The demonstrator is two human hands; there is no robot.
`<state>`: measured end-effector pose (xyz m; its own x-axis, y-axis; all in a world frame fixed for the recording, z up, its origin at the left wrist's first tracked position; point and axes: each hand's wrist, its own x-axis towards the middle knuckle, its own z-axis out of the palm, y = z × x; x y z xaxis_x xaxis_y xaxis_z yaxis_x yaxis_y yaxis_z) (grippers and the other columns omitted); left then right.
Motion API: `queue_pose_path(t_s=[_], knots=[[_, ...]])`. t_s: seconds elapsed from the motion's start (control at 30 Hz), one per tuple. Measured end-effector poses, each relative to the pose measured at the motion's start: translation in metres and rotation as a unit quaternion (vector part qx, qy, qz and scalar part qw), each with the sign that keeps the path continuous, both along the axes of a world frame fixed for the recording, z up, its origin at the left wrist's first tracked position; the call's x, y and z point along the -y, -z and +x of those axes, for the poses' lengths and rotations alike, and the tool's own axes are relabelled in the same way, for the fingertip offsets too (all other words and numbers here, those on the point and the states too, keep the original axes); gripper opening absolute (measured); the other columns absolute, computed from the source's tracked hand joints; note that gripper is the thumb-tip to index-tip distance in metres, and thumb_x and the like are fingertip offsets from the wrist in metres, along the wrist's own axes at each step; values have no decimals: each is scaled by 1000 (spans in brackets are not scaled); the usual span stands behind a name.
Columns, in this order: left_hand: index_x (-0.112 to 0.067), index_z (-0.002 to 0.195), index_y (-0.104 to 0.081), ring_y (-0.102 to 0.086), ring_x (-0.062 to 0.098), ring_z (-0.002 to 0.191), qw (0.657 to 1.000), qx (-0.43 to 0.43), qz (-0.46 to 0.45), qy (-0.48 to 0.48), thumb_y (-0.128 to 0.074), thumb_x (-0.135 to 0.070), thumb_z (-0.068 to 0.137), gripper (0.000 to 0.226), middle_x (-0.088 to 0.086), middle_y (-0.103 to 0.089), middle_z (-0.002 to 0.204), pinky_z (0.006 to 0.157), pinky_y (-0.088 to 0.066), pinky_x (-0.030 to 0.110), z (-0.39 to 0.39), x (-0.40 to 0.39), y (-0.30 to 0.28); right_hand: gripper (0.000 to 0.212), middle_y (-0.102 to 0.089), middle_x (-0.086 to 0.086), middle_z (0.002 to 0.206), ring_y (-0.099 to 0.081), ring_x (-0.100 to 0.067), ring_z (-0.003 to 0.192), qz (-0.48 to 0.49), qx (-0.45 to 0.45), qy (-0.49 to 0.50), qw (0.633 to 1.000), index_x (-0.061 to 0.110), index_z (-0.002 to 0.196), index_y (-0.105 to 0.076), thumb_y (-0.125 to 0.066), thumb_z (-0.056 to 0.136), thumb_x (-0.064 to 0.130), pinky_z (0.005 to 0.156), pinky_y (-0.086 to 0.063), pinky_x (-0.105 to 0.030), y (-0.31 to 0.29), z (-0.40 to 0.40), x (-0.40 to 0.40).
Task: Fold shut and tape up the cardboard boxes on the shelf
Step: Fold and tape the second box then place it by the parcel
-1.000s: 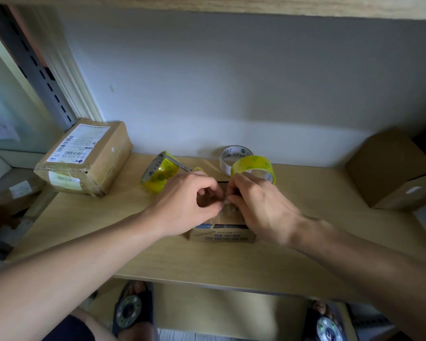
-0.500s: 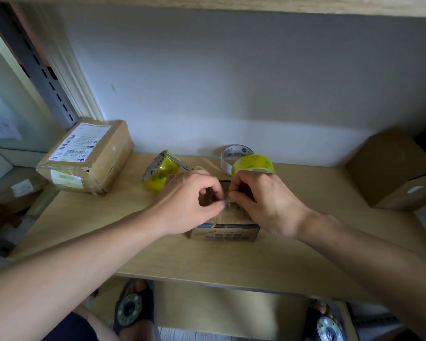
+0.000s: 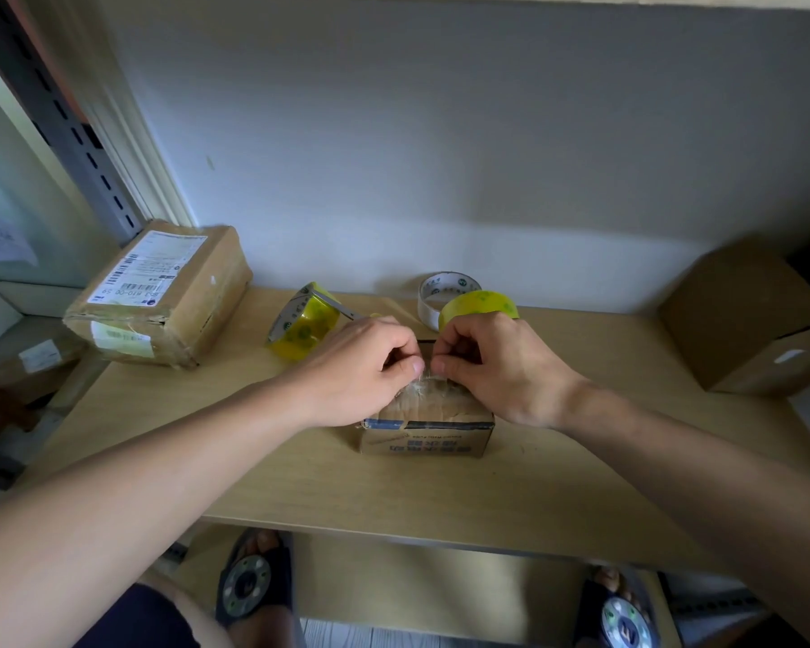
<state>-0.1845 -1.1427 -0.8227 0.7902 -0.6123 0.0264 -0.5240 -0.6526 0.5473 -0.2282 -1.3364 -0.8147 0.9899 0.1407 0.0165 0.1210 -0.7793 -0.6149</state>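
Against a pale wall, a small cardboard box [image 3: 429,425] sits mid-shelf [image 3: 300,479] as the left hand [image 3: 363,367] and right hand [image 3: 496,367] pinch clear tape [image 3: 422,385] over its top seam, tape rolls [image 3: 302,320] within reach behind.

Pretty dim shot overall, soft daylight seems to come in from the left, so the wall [image 3: 440,133] goes blue-grey and a broad soft shadow band sits along its lower part. The box on the right [image 3: 744,320] is sunk in shade, no real glare anywhere. Wide-angle lens bends the upright on the left [image 3: 57,114] and stretches the edges, and the corners look soft.
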Motion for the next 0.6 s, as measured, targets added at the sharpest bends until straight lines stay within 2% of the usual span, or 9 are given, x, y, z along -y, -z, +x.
queue_pose_path(t_s=[0.1, 0.3, 0.43, 0.6], knots=[[-23, 80, -62, -48, 1, 72, 999, 29, 14, 2, -61, -33, 99, 21, -7, -55, 86, 62, -30, 21, -1, 1, 0, 15, -60, 12, 73, -54, -2, 68, -3, -2, 5, 1000, 29, 81, -64, -73, 93, 26, 59, -40, -12, -1, 0, -1], [-26, 78, -64, -48, 1, 68, 1000, 20, 14, 11, -68, -34, 94, 19, -12, -52, 79, 59, -30, 18, 1, -2, -6, 12, -63, 11, 74, -55, -2, 67, -9, 1, 4, 1000, 27, 82, -68, -76, 90, 26, 60, -42, -11, -2, 1, -2], [-23, 77, -63, -49, 1, 70, 1000, 17, 17, 17, -63, -30, 98, 22, -10, -54, 82, 61, -31, 21, 2, -2, -5, 11, -64, 9, 76, -55, -4, 69, 0, -6, 1, 1000, 27, 83, -68, -76, 90, 26, 61, -42, -13, -2, 2, -1], [-22, 84, -66, -51, -10, 77, 999, 2, 17, 32, -53, -20, 103, 23, -13, -56, 87, 64, -32, 12, 6, -4, -5, 17, -58, 12, 74, -51, -5, 68, 5, -26, -36, 999, 29, 82, -61, -67, 97, 25, 60, -37, -19, -2, 2, 1]])
